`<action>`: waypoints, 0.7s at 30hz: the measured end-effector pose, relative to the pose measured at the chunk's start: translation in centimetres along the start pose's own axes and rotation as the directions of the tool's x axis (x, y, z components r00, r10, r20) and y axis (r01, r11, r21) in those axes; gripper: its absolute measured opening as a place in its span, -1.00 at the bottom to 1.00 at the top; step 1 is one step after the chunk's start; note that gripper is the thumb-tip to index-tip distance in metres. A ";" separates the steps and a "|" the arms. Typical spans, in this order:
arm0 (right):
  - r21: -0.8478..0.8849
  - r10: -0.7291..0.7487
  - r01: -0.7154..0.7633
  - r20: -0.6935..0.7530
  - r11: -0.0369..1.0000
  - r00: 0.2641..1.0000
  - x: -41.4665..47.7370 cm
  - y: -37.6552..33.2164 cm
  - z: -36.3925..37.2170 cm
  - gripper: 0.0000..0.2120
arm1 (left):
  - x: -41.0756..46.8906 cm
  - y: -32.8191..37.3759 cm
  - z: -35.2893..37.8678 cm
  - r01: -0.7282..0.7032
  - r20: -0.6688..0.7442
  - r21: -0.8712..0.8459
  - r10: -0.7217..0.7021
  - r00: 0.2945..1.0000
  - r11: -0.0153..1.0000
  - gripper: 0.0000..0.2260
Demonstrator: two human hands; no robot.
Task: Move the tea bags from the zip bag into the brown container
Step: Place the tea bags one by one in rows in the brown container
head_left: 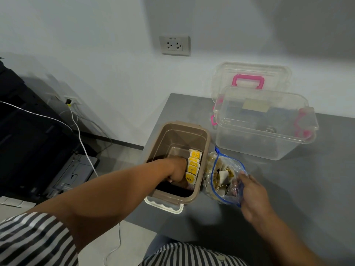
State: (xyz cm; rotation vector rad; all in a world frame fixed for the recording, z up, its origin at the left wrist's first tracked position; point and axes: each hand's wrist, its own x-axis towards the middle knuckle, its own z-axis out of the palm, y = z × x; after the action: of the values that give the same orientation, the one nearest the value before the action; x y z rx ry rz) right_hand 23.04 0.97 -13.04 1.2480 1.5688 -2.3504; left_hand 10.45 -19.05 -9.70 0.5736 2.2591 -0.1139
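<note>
The brown container [206,143] stands open at the grey table's left edge. Several yellow-labelled tea bags [193,167] stand in a row along its right inner wall. My left hand [177,170] reaches down inside it, fingers curled against that row; whether it holds a bag is hidden. To the right lies the clear zip bag [223,176] with a blue seal, open and holding more tea bags. My right hand [253,196] grips the bag's near right edge.
A clear plastic box [265,123] with pink latches sits behind the zip bag, its lid with a pink handle [247,81] leaning on the wall. The grey table [297,189] extends right. Dark equipment and white cables lie on the floor at left.
</note>
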 end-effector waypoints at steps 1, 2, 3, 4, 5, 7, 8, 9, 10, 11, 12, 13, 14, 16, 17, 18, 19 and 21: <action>0.001 0.000 0.000 0.000 1.000 1.000 0.0 0.0 0.0 -0.76 | 0.1 0.0 0.0 0.001 -0.008 -0.006 -0.001 1.000 1.000 -0.89; 0.006 0.001 -0.001 -0.001 1.000 1.000 0.0 0.0 0.0 -0.76 | 0.3 -0.1 0.0 -0.012 -0.027 -0.037 0.011 1.000 0.999 -0.88; 0.015 0.001 -0.001 -0.001 1.000 1.000 0.0 0.0 0.0 -0.76 | 0.3 -0.1 -0.1 -0.029 -0.040 -0.069 0.026 0.999 0.997 -0.84; 0.024 0.002 -0.002 -0.001 1.000 1.000 0.0 0.0 0.1 -0.76 | 0.3 -0.1 -0.1 -0.050 -0.045 -0.106 0.045 0.998 0.993 -0.82; 0.028 0.003 -0.003 -0.002 1.000 1.000 -0.1 -0.1 0.1 -0.77 | 0.3 0.0 -0.2 -0.057 -0.047 -0.124 0.052 0.998 0.991 -0.82; 0.028 0.001 -0.001 0.005 1.000 1.000 -0.3 -0.2 0.2 -0.77 | 0.2 0.0 -0.2 -0.062 -0.048 -0.163 0.055 0.997 0.985 -0.81; 0.023 0.000 0.000 0.006 1.000 1.000 -0.5 -0.3 0.2 -0.77 | 0.3 -0.1 -0.1 -0.064 -0.051 -0.177 0.055 0.997 0.982 -0.82; 0.023 -0.001 0.001 0.006 1.000 1.000 -0.5 -0.3 0.2 -0.78 | 0.2 0.0 -0.1 -0.053 -0.044 -0.184 0.046 0.998 0.982 -0.81; 0.027 -0.001 0.001 0.006 1.000 1.000 -0.5 -0.3 0.2 -0.79 | 0.2 0.0 -0.1 -0.057 -0.042 -0.191 0.050 0.998 0.980 -0.79; 0.032 -0.003 0.003 0.004 0.999 1.000 -0.6 -0.3 0.2 -0.79 | 0.3 -0.1 0.0 -0.049 -0.037 -0.198 0.043 0.998 0.979 -0.75; 0.037 -0.002 0.002 0.003 0.999 1.000 -0.5 -0.3 0.1 -0.79 | 0.4 -0.2 0.0 -0.049 -0.039 -0.210 0.042 0.998 0.976 -0.73; 0.041 -0.002 0.002 0.006 0.999 1.000 -0.5 -0.2 0.2 -0.79 | 0.3 -0.1 0.0 -0.043 -0.030 -0.210 0.037 0.999 0.977 -0.74; 0.040 -0.002 0.001 0.009 0.999 1.000 -0.5 -0.2 0.2 -0.79 | 0.3 -0.1 0.0 -0.040 -0.022 -0.206 0.036 0.999 0.978 -0.76; 0.043 -0.005 0.005 0.020 0.999 1.000 -0.8 -0.4 0.2 -0.82 | 0.2 0.0 -0.1 -0.026 -0.003 -0.172 0.026 1.000 0.985 -0.87; 0.046 -0.004 0.003 0.024 0.999 1.000 -0.9 -0.5 0.2 -0.82 | 0.1 0.1 -0.2 -0.008 0.014 -0.157 0.010 1.000 0.988 -0.86; 0.051 0.000 -0.001 0.023 0.999 1.000 -1.0 -0.5 0.2 -0.83 | 0.0 0.1 -0.3 -0.005 0.028 -0.155 0.009 1.000 0.988 -0.84; 0.057 0.001 -0.002 0.025 0.998 1.000 -1.1 -0.5 0.2 -0.83 | -0.2 0.1 -0.4 -0.003 0.042 -0.149 0.009 0.999 0.989 -0.85; 0.059 -0.008 0.006 0.027 0.998 1.000 -1.3 -0.6 0.3 -0.83 | -0.4 -0.1 -0.5 0.007 0.066 -0.132 0.002 0.998 0.991 -0.90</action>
State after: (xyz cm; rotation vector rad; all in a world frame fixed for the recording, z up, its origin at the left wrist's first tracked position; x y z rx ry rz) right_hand 23.51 0.54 -11.71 1.2179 1.5093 -2.4241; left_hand 10.25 -19.18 -9.09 0.4898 2.1838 0.0155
